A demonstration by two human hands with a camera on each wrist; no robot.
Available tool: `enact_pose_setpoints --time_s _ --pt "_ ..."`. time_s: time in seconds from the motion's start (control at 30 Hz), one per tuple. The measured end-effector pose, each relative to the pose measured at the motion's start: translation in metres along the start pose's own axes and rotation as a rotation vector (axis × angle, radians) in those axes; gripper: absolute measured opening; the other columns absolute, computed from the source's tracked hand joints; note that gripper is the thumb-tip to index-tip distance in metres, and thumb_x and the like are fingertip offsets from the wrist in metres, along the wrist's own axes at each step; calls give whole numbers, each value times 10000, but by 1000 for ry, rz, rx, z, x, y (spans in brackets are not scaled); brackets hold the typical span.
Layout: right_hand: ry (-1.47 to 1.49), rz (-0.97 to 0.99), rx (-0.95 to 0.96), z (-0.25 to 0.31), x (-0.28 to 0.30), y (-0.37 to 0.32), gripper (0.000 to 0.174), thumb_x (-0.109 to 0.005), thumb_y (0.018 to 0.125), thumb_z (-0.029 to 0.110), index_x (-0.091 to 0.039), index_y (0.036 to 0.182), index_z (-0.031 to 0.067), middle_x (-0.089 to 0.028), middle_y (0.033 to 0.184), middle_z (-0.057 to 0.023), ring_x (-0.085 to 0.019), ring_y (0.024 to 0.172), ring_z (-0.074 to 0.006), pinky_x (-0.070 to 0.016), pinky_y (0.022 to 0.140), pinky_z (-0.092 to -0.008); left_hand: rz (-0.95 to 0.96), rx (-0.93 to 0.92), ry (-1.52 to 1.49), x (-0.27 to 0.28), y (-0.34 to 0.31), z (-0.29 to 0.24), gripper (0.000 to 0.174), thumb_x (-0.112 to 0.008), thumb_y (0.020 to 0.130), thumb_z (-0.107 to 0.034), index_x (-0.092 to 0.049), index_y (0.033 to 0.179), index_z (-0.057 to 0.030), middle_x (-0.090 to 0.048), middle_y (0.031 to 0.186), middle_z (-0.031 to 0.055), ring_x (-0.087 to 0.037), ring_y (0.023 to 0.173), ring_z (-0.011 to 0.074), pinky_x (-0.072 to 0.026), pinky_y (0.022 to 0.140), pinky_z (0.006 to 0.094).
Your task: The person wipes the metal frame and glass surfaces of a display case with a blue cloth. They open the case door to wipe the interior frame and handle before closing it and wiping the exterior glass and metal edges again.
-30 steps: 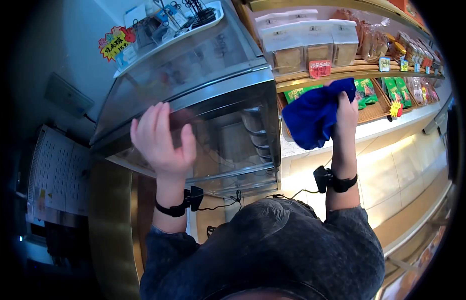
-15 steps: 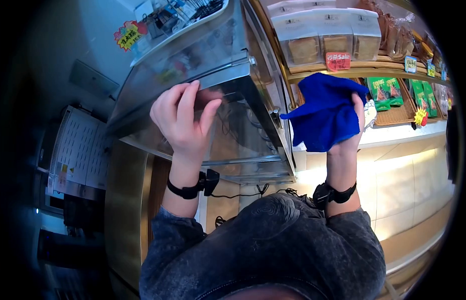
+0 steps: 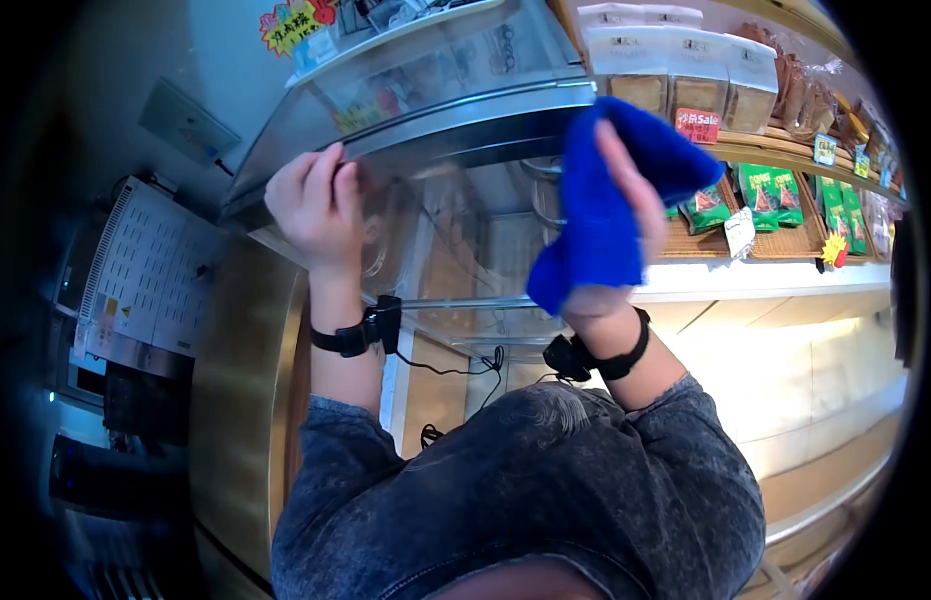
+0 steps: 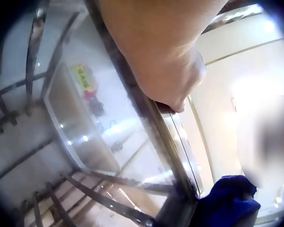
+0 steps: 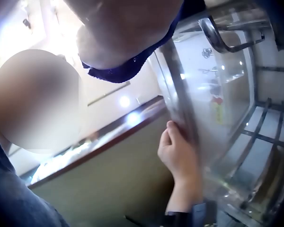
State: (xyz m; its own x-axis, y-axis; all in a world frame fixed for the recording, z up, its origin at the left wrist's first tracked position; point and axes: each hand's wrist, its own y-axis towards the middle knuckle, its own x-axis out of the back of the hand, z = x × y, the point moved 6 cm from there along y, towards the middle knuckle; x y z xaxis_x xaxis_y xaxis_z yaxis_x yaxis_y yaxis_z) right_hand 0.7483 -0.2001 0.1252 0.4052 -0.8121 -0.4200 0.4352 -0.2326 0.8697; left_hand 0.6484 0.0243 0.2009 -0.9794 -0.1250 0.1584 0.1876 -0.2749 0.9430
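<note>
A glass display cabinet has a metal-framed panel (image 3: pixel 465 122) across its front. My left hand (image 3: pixel 313 212) has its fingers curled over the frame's left part; the left wrist view shows this hand (image 4: pixel 173 78) gripping the metal edge (image 4: pixel 177 146). My right hand (image 3: pixel 637 200) holds a bunched blue cloth (image 3: pixel 587 225) at the frame's right end, part of the cloth hanging down. In the right wrist view the cloth (image 5: pixel 120 72) lies under the right hand (image 5: pixel 104 45), beside the frame; whether it touches the metal is hard to tell.
A white tray (image 3: pixel 400 38) stands on top of the cabinet. To the right, shelves hold bagged bread (image 3: pixel 695 75) and green packets (image 3: pixel 760 195) in baskets. Wires (image 3: pixel 455 370) hang from the wrist cameras. A slotted white appliance (image 3: pixel 150 270) stands at the left.
My right hand has brought the blue cloth leftward to the frame's right end. My left hand has moved slightly left in the head view, its fingers now curled at the frame.
</note>
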Motion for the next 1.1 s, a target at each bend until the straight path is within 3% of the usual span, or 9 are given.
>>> enact_pose_setpoints --time_s 0.1,0.17,0.2,0.37,0.5,0.6,0.7,0.9,1.1 --pt "-345 250 111 -27 -44 -14 723 -623 707 50 -456 1410 28 -405 1467 -267 -407 1346 -432 -289 1131 -440 -19 48 40 13 -16 44 103 -670 868 -85 -728 939 -38 -646 925 95 -595 867 265 -478 786 362" --pt "-631 305 177 -15 -70 -15 597 -530 823 41 -437 1410 -18 -378 1498 -241 -358 1390 -390 -247 1144 -437 -28 81 44 24 -24 67 97 -659 879 -83 -727 931 -38 -653 927 93 -602 872 263 -481 787 363" --pt "-667 346 123 -16 -83 -17 735 -654 671 61 -475 1384 35 -390 1474 -261 -399 1322 -453 -310 1095 -514 -30 85 75 28 -28 78 99 -660 881 -87 -727 935 -39 -655 929 94 -605 875 262 -483 787 363" --pt "-941 452 163 -23 -143 -36 787 -695 693 165 -423 1422 44 -333 1504 -254 -328 1358 -453 -271 1099 -549 -53 97 132 43 -49 118 116 -658 893 -99 -719 971 -39 -659 998 99 -611 911 261 -493 807 371" --pt "-937 612 151 -26 -119 -35 932 -730 668 208 -312 1485 45 -244 1563 -221 -258 1409 -451 -229 1131 -545 -87 184 130 51 -65 134 199 -662 899 -155 -693 1056 -36 -634 1107 119 -592 1004 301 -473 868 415" --pt "-1128 353 235 -27 -67 -29 1019 -762 645 148 -239 1513 34 -242 1554 -247 -295 1395 -463 -256 1139 -520 -48 276 127 49 -87 132 397 -624 927 -209 -576 1264 -6 -504 1341 202 -501 1206 374 -417 999 457" --pt "-1118 128 250 -20 -48 -23 759 -586 695 -10 -406 1432 -20 -263 1536 -281 -266 1405 -480 -227 1138 -529 94 348 58 40 -116 124 605 -594 920 -210 -380 1428 41 -308 1504 266 -307 1388 440 -302 1123 505" --pt "-981 138 300 -31 -100 -43 677 -500 725 -60 -488 1394 41 -293 1531 -260 -266 1398 -496 -190 1122 -593 253 402 -13 45 -152 114 598 -576 937 -205 -360 1444 25 -269 1520 274 -280 1402 444 -286 1136 495" --pt "-842 252 172 -45 -152 -73 685 -466 754 -83 -474 1419 80 -214 1576 -227 -206 1452 -418 -169 1176 -424 327 519 -88 53 -208 105 605 -586 899 -141 -368 1440 19 -231 1532 282 -264 1408 448 -309 1132 483"
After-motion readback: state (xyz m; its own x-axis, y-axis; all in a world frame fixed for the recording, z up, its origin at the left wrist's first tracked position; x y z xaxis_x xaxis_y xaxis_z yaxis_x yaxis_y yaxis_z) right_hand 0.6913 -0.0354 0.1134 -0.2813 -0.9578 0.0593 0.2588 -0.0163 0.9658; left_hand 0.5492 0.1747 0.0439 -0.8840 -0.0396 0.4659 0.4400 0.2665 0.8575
